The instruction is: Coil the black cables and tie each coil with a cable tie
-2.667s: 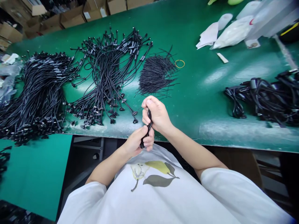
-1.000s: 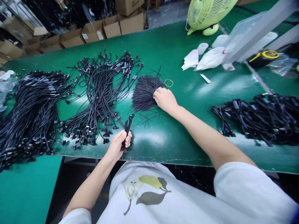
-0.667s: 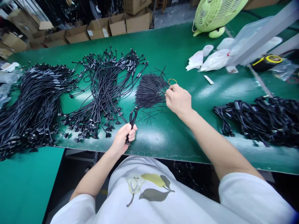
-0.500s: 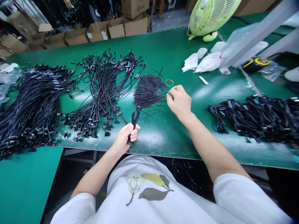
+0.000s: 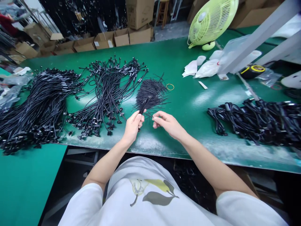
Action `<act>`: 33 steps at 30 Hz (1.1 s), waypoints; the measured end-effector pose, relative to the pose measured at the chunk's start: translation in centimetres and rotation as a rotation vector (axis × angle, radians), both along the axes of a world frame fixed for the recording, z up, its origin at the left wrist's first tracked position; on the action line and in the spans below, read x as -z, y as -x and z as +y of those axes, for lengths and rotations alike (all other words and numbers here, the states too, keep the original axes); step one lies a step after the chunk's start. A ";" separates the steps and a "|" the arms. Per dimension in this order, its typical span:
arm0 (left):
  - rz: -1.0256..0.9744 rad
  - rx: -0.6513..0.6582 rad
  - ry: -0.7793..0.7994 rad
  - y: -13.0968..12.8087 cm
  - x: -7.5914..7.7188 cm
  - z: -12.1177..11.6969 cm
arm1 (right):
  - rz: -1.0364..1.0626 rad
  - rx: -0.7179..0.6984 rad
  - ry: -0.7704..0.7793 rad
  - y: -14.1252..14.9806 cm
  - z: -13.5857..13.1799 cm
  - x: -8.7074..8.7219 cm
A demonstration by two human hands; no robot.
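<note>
My left hand (image 5: 133,125) is closed round a folded black cable (image 5: 143,107), whose looped end sticks up past my fingers. My right hand (image 5: 166,123) sits just to its right, thumb and fingers pinched on a thin black twist tie that I can barely make out. Both hands hover over the green table (image 5: 195,103) near its front edge. Right behind them lies a fan-shaped pile of black twist ties (image 5: 150,93), with a yellow rubber band (image 5: 170,87) at its far right.
Loose black cables (image 5: 109,88) spread left of the ties, and a bigger heap (image 5: 37,106) lies at the far left. Bundled cables (image 5: 256,121) are piled on the right. A green fan (image 5: 211,22), white bags (image 5: 208,67) and cardboard boxes (image 5: 105,39) stand at the back.
My right hand came back from the twist-tie pile toward my left hand, now pinched on a tie. My left hand lifted the folded cable forward over the table.
</note>
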State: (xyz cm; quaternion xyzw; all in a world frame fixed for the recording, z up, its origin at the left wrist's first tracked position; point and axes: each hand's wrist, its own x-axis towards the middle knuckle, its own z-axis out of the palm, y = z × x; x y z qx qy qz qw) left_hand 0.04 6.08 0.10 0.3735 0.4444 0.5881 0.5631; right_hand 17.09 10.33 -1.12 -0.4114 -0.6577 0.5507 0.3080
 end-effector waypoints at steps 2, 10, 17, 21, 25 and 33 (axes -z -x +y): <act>0.071 -0.061 -0.023 0.6 0.3 0.1 | -0.184 -0.017 -0.071 -0.6 0.6 -0.2; -0.046 0.033 0.008 1.3 -0.4 -0.7 | -0.358 -0.052 -0.555 1.3 0.9 -2.0; 0.084 0.024 0.034 2.0 0.0 -1.4 | -0.656 -0.066 -1.131 3.5 -1.2 -1.8; 0.529 -0.055 -0.067 2.5 0.5 -1.3 | -0.619 -0.247 -1.517 3.4 -0.7 -2.7; 0.639 0.077 -0.052 3.1 0.6 -1.0 | -0.688 -0.443 -1.718 3.3 0.0 -3.5; 0.371 0.189 0.107 2.9 2.1 -0.9 | -0.835 -0.583 -1.750 3.4 -0.1 -3.8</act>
